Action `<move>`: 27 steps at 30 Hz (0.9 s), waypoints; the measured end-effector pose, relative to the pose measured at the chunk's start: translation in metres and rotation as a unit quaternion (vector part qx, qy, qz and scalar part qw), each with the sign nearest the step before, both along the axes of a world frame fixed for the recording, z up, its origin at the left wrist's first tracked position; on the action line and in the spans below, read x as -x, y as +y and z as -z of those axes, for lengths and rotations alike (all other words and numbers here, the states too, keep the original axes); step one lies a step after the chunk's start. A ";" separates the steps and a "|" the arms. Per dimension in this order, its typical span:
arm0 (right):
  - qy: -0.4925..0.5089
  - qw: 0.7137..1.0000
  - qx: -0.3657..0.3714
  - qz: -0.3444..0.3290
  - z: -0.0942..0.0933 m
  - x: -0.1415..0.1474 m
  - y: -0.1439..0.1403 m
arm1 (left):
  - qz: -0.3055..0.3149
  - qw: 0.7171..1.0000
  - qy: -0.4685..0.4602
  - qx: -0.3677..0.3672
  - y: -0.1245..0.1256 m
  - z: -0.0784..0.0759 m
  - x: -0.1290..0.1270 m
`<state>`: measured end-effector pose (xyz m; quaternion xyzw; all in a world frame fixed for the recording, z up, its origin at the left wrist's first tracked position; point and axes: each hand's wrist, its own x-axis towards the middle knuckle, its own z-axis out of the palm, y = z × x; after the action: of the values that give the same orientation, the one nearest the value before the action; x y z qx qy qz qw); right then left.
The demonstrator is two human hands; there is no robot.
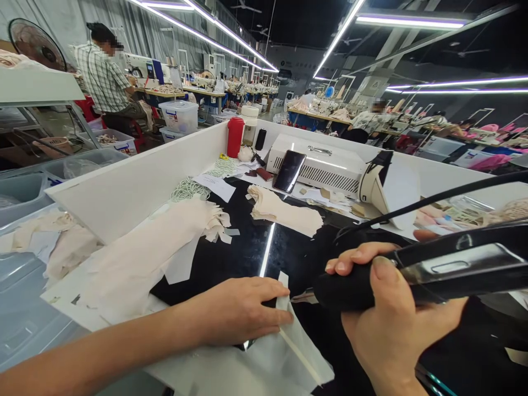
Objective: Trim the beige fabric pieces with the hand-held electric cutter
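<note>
Left hand (237,311) presses the thin pale fabric strip (284,300) flat on the glossy black tabletop (247,253), right hand (391,313) wrapped around the black handheld tool (412,275), tip at the strip; stacked pieces (284,212) wait.

Both forearms are bare, with no sleeves, watch or bracelet in view. The left hand (235,311) and the right hand (391,324) wear no gloves or rings; fingernails are short and unpainted.

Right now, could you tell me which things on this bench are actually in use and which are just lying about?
In use:
left hand pressing flat on the pale sheet
right hand gripping the black corded tool, tip at the sheet

Lying about:
red bottle
phone
white machine
fabric stack
elastic loops
</note>
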<state>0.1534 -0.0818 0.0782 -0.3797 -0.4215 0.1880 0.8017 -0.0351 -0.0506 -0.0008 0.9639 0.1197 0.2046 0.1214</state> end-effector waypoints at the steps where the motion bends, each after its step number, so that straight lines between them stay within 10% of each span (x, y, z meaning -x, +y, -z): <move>1: 0.001 1.000 0.002 0.000 0.001 0.000 0.000 | -0.001 1.000 0.006 0.001 0.000 0.000 0.000; 18: -0.073 0.994 0.066 0.041 0.017 -0.026 0.011 | -0.059 0.993 0.010 0.101 0.013 0.001 0.006; 27: -0.195 0.961 0.105 0.165 0.016 -0.061 0.009 | -0.097 0.993 0.062 0.023 0.031 0.005 -0.009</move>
<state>0.2144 -0.0730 0.0624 -0.5553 -0.4789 0.0187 0.6797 -0.0260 -0.0194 -0.0061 0.9554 0.2252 0.1522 0.1158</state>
